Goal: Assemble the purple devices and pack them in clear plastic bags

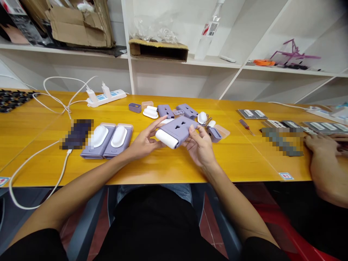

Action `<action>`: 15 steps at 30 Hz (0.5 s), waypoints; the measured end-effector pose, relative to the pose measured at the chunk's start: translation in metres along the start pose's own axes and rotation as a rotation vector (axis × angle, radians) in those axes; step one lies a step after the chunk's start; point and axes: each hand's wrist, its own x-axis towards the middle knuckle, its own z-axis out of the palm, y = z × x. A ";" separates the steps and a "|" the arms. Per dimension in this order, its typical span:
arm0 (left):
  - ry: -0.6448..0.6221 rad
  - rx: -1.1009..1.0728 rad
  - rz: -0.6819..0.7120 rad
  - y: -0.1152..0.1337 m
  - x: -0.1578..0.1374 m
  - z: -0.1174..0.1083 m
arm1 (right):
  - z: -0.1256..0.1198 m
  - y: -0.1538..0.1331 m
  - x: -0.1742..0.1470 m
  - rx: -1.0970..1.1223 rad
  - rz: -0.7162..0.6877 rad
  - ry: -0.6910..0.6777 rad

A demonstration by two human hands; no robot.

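Left hand [145, 142] and right hand [200, 145] grip purple slotted housing [177, 131] from opposite sides, probably to steady it; white-topped purple units [108, 140] sit paired leftward, seemingly for elbow room.

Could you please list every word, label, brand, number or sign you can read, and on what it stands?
No text can be read.
Label on the bottle: too small.
Right sticker on the table: too small.
Left sticker: too small.
Power strip: blue markings, too small.
Packaging at top left: too small.
Held purple case: no lettering visible.
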 end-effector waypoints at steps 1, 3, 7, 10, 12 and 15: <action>-0.016 0.051 0.067 0.001 0.000 0.001 | -0.002 0.000 0.000 -0.018 0.070 -0.031; -0.007 0.172 0.209 0.005 0.000 0.003 | -0.005 0.001 0.001 -0.087 0.179 -0.116; 0.069 0.213 0.155 0.019 -0.003 0.009 | -0.011 0.008 0.003 -0.333 0.227 -0.305; 0.109 0.109 -0.078 0.023 -0.006 0.010 | -0.012 0.012 0.002 -0.611 -0.019 -0.315; 0.126 0.088 -0.166 0.020 -0.008 0.011 | -0.010 0.013 -0.002 -0.704 -0.252 -0.283; 0.117 0.085 -0.225 0.013 -0.008 0.013 | -0.005 0.012 -0.011 -0.687 -0.478 -0.308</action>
